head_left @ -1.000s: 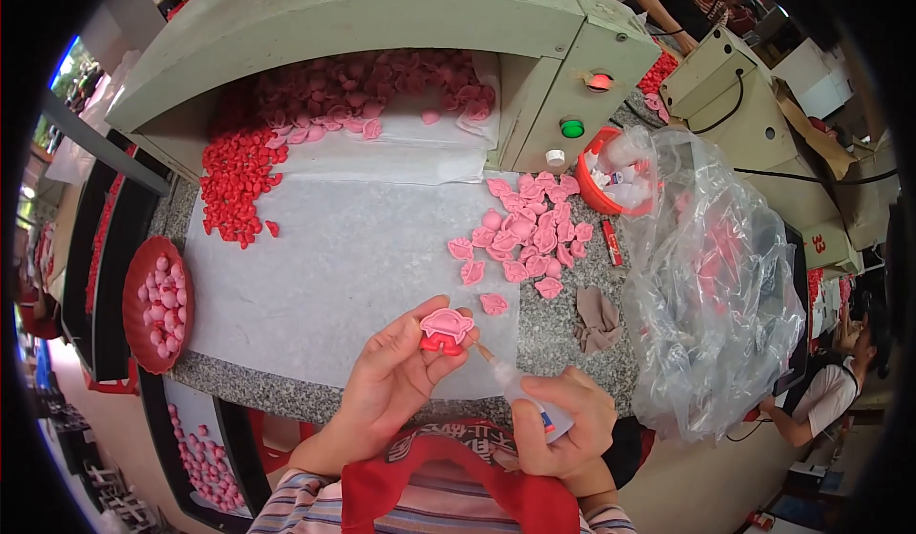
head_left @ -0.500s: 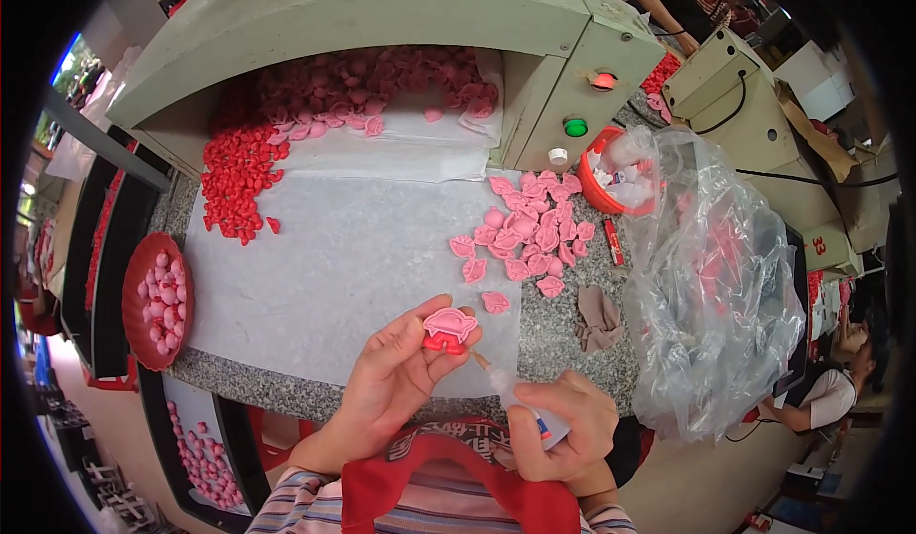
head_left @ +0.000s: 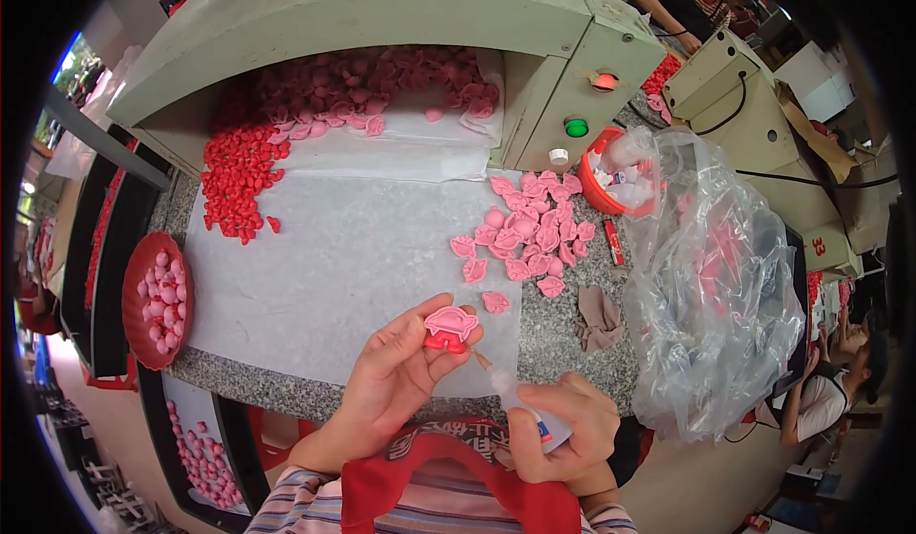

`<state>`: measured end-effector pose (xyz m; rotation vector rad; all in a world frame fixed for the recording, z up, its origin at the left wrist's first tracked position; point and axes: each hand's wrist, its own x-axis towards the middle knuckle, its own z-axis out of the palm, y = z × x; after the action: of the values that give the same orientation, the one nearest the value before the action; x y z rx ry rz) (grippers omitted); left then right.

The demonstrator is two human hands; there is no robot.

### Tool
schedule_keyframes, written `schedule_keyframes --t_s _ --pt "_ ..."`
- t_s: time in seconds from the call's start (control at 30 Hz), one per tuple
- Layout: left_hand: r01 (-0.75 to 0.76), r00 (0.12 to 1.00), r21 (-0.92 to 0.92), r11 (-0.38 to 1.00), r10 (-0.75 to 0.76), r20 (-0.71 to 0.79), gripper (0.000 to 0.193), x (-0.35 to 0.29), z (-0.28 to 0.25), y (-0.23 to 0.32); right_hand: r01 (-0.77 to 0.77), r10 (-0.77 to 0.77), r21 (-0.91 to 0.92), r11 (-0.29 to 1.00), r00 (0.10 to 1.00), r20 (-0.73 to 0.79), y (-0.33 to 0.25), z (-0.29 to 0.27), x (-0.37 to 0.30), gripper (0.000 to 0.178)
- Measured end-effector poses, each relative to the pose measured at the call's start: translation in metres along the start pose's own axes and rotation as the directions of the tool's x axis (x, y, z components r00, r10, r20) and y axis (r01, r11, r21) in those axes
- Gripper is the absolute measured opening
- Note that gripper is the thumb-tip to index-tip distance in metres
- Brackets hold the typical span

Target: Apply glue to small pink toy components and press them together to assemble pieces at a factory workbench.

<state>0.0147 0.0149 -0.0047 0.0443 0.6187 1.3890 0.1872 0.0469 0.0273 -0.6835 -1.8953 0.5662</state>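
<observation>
Near the front edge of the bench, my left hand pinches a small pink-and-red moulded piece, its pink shell above and red part below. My right hand is closed round a small white glue bottle whose thin nozzle tip points up and left, close to the piece but seemingly just apart from it. Beyond my hands, a loose pile of pink shell pieces lies on the white paper sheet. Small red pieces are heaped on the sheet's far left.
A pale green machine with an open bay of pink pieces stands behind the sheet. A red basket of pink balls is at left. To the right are a clear plastic bag, an orange tub and a brown cloth. Other people work farther right.
My hands, the piece and the glue bottle have barely moved; the nozzle tip is in nearly the same place. A person at the far right has shifted their arm.
</observation>
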Motion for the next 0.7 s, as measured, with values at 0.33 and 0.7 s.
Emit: schedule_keyframes --t_s 0.33,0.7 --pt "-0.009 1.0 -0.012 1.0 0.009 0.007 0.042 0.0 0.0 0.0 -0.009 0.009 -0.001 1.0 1.0 0.009 -0.001 0.0 0.0 0.026" --pt "-0.116 0.993 0.119 0.986 0.111 0.045 0.042 -0.004 0.002 0.0 -0.028 0.028 -0.001 1.0 0.991 0.127 -0.01 -0.004 0.003 0.03"
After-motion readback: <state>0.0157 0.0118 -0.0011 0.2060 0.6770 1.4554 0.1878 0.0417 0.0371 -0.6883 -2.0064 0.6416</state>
